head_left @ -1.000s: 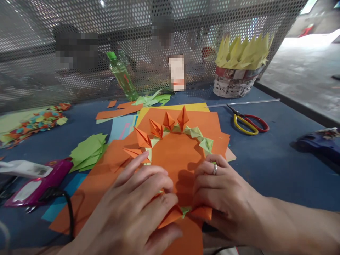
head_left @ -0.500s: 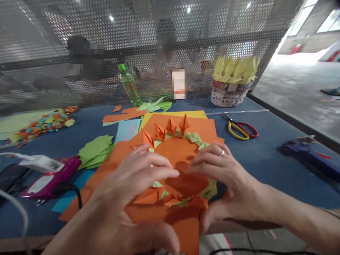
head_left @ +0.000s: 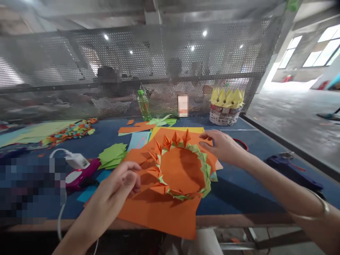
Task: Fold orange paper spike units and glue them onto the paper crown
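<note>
Paper ring (head_left: pixel 204 177) on orange sheets (head_left: pixel 159 212), table (head_left: pixel 252 170) front edge. Left hand (head_left: pixel 124 180) pinches left rim; right hand (head_left: pixel 223 147) fingers stretched at far rim, grip unclear. Risk: uneven pull may separate units.

The left hand (head_left: pixel 117 189) is drawn left of the ring (head_left: pixel 205 170), the right hand (head_left: pixel 221 147) to its far right.

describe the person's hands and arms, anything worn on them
Both arms are bare, no sleeves in view. A thin metal bangle circles the right forearm. The left hand shows no ring or band; on the right hand none can be made out from this angle.
</note>
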Available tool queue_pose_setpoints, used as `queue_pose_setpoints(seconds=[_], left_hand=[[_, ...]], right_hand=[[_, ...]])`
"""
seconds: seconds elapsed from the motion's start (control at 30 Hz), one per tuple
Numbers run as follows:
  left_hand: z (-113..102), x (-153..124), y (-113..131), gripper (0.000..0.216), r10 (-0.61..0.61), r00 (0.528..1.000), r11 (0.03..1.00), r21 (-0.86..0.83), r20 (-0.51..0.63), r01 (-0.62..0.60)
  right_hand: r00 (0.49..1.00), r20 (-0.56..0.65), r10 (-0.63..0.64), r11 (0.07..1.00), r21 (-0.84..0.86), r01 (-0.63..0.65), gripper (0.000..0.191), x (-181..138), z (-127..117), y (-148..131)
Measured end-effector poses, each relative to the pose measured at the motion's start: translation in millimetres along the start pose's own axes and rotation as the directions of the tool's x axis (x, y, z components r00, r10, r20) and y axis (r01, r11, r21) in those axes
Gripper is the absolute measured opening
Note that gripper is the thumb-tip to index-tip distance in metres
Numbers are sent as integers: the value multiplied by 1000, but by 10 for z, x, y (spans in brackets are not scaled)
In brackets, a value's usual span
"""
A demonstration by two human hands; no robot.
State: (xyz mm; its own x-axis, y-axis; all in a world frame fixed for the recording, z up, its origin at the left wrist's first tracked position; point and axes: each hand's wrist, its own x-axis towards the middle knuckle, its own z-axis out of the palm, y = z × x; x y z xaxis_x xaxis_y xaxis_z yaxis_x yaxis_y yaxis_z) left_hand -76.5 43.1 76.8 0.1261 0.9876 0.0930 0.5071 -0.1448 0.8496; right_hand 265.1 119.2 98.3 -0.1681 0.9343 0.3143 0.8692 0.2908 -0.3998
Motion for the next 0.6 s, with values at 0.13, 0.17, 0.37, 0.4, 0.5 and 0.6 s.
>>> queue_pose_setpoints(seconds=[0.13, 0.17, 0.37, 0.4, 0.5, 0.6], left_hand=[[82, 54, -123, 77, -134, 977, 987, -67, 163, 147], [122, 35, -109, 82, -162, 970, 981, -76, 181, 178], [353, -77, 56, 89, -205, 950, 969, -87, 235, 231], [376, -58, 62, 88, -194, 953, 972, -86, 233, 219], [412, 62, 43, 75, -157, 962, 982, -66, 224, 176], [392, 222, 17, 59, -112, 975, 993, -23, 193, 119]], right_hand=[[976, 186, 117, 992, -58, -108, 32, 364, 163, 21], [963, 232, 138, 990, -64, -127, 33, 432, 204, 24], [872, 458, 170, 985, -67, -157, 34, 571, 353, -10], [864, 473, 171, 985, -66, -159, 35, 561, 359, -26], [851, 493, 179, 983, -64, -170, 35, 520, 355, -72], [855, 481, 194, 980, -58, -190, 34, 492, 335, -81]])
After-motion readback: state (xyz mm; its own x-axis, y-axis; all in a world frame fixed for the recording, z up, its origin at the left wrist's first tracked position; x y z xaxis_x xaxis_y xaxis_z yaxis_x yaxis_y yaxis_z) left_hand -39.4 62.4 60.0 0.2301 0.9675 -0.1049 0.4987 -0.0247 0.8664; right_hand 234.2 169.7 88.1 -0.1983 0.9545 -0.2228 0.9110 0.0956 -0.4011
